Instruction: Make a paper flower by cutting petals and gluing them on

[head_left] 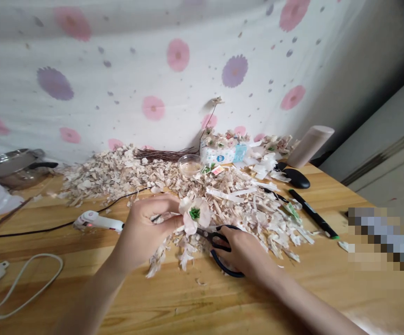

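Pinching the pale flower (194, 213) with the left hand (153, 225) in front of the clear dish (190, 168), gripping scissors (213, 237) in front of it too with the right hand (245, 249)—best go lightly, sparing the petals (205, 215)!

Open lane for us along the near worktop (188, 307), bare wood between our forearms (100, 284). Far side, heaped scraps (104, 174) wall us off, a tissue pack (219, 158) behind. Left of our left hand (146, 228), a white tool (106, 222) and black cable (48, 230) bar us; right of our right hand (245, 247), scraps spread toward a black marker (313, 214), wood opening nearer.
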Motion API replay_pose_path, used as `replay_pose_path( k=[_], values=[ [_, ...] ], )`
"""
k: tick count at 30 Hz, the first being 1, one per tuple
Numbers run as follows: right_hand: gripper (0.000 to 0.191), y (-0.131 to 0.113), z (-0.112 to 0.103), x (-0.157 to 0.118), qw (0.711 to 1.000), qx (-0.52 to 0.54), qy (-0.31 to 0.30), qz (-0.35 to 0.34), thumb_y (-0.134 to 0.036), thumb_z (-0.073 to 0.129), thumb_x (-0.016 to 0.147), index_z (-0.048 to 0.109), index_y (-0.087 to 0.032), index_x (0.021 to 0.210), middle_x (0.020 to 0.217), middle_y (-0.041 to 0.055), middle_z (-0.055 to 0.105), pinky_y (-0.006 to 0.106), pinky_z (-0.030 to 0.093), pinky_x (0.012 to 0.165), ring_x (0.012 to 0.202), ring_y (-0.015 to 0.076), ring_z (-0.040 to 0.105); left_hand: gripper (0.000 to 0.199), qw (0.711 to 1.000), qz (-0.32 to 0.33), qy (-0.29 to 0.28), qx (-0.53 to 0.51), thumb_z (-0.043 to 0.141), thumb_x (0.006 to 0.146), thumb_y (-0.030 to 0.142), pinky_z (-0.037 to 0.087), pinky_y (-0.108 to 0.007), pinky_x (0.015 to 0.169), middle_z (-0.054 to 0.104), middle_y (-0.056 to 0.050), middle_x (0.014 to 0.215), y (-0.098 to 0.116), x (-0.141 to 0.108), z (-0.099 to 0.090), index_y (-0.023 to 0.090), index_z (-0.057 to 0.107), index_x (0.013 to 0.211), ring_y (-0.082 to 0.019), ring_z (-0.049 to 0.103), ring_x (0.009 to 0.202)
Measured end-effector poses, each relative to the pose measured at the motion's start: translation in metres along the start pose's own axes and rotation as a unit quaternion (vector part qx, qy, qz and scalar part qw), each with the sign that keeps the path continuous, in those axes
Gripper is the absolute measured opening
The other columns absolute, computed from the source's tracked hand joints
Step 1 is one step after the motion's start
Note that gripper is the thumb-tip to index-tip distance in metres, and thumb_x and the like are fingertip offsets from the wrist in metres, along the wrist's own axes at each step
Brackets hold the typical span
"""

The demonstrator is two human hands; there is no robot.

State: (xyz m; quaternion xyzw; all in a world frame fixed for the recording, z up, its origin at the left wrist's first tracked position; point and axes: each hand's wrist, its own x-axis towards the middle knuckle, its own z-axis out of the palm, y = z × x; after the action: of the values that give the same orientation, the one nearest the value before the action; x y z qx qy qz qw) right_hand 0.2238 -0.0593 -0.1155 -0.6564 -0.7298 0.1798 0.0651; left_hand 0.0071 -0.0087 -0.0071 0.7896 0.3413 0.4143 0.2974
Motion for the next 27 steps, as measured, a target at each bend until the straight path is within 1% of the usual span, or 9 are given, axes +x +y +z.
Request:
replay_pose_path(
  k=[2,8,11,15,17,20,23,25,27],
  values=[
    [0.013,0.002,0.0,0.002,1.0,-0.005,0.004,-0.004,-0.03,0.055,0.082,0.056,-0.017,0.082,0.08,0.0118,0.07,0.027,0.031,0.056,0.071,0.0258,0.066,0.008,0.999,-0.024,-0.001,-0.029,0.066,0.077,0.018,0.052,-0.025,0.064,0.069,-0.002,0.072,0.001,-0.002,0.001,0.018,0.071,0.07,-0.016,0.064,0.07],
    [0.013,0.003,-0.005,0.001,1.0,0.005,0.011,-0.003,-0.029,0.057,0.081,0.058,-0.017,0.085,0.086,0.0099,0.07,0.027,0.037,0.06,0.077,0.0245,0.066,0.01,0.994,-0.061,-0.02,-0.088,0.07,0.077,0.028,0.053,-0.027,0.068,0.072,-0.004,0.079,0.01,-0.005,0.005,0.019,0.074,0.076,-0.017,0.066,0.073],
    [0.015,0.004,-0.007,0.001,1.0,-0.008,0.025,-0.011,-0.029,0.059,0.08,0.061,-0.016,0.087,0.088,0.0107,0.069,0.028,0.04,0.063,0.08,0.0258,0.065,0.011,0.985,-0.093,-0.081,-0.123,0.071,0.077,0.03,0.053,-0.026,0.069,0.072,-0.003,0.079,0.018,-0.006,0.006,0.02,0.074,0.074,-0.017,0.066,0.075],
    [0.016,0.005,-0.01,0.001,0.998,-0.027,0.054,-0.026,-0.03,0.06,0.08,0.063,-0.017,0.089,0.089,0.0105,0.067,0.03,0.042,0.068,0.088,0.0278,0.063,0.013,0.951,-0.163,-0.173,-0.2,0.073,0.074,0.032,0.052,-0.026,0.069,0.074,-0.004,0.08,0.026,-0.007,0.007,0.019,0.075,0.076,-0.018,0.067,0.074],
    [0.016,0.004,-0.012,0.001,0.997,-0.02,0.071,-0.039,-0.029,0.06,0.081,0.064,-0.017,0.091,0.092,0.01,0.066,0.03,0.042,0.068,0.091,0.0278,0.061,0.015,0.932,-0.197,-0.205,-0.223,0.073,0.074,0.033,0.051,-0.025,0.067,0.074,-0.005,0.08,0.026,-0.01,0.006,0.019,0.075,0.078,-0.017,0.066,0.074],
    [0.015,0.002,-0.015,-0.001,0.995,0.006,0.092,-0.043,-0.03,0.057,0.084,0.063,-0.019,0.092,0.095,0.0094,0.066,0.03,0.043,0.068,0.088,0.0253,0.061,0.019,0.911,-0.23,-0.241,-0.242,0.069,0.077,0.037,0.05,-0.024,0.066,0.073,-0.005,0.079,0.021,-0.019,0.002,0.018,0.074,0.08,-0.016,0.065,0.072],
    [0.017,-0.002,-0.017,-0.003,0.993,0.055,0.097,-0.047,-0.03,0.05,0.089,0.062,-0.018,0.086,0.089,0.0081,0.066,0.029,0.044,0.068,0.081,0.0223,0.062,0.024,0.906,-0.254,-0.254,-0.224,0.065,0.08,0.039,0.049,-0.025,0.069,0.073,-0.006,0.083,0.011,-0.034,-0.003,0.016,0.074,0.082,-0.016,0.065,0.073],
    [0.02,-0.004,-0.016,-0.004,0.989,0.098,0.092,-0.064,-0.028,0.047,0.09,0.062,-0.018,0.083,0.084,0.0069,0.066,0.028,0.044,0.067,0.076,0.0203,0.062,0.024,0.901,-0.282,-0.285,-0.165,0.063,0.081,0.037,0.048,-0.025,0.073,0.073,-0.006,0.085,0.002,-0.046,-0.003,0.016,0.074,0.083,-0.017,0.065,0.079],
    [0.022,-0.007,-0.016,-0.005,0.985,0.129,0.088,-0.076,-0.028,0.044,0.091,0.061,-0.018,0.081,0.079,0.0059,0.066,0.027,0.043,0.065,0.071,0.0189,0.061,0.023,0.887,-0.32,-0.325,-0.07,0.062,0.079,0.034,0.047,-0.025,0.071,0.073,-0.005,0.083,-0.005,-0.059,0.003,0.016,0.074,0.083,-0.018,0.065,0.079]
  ],
)
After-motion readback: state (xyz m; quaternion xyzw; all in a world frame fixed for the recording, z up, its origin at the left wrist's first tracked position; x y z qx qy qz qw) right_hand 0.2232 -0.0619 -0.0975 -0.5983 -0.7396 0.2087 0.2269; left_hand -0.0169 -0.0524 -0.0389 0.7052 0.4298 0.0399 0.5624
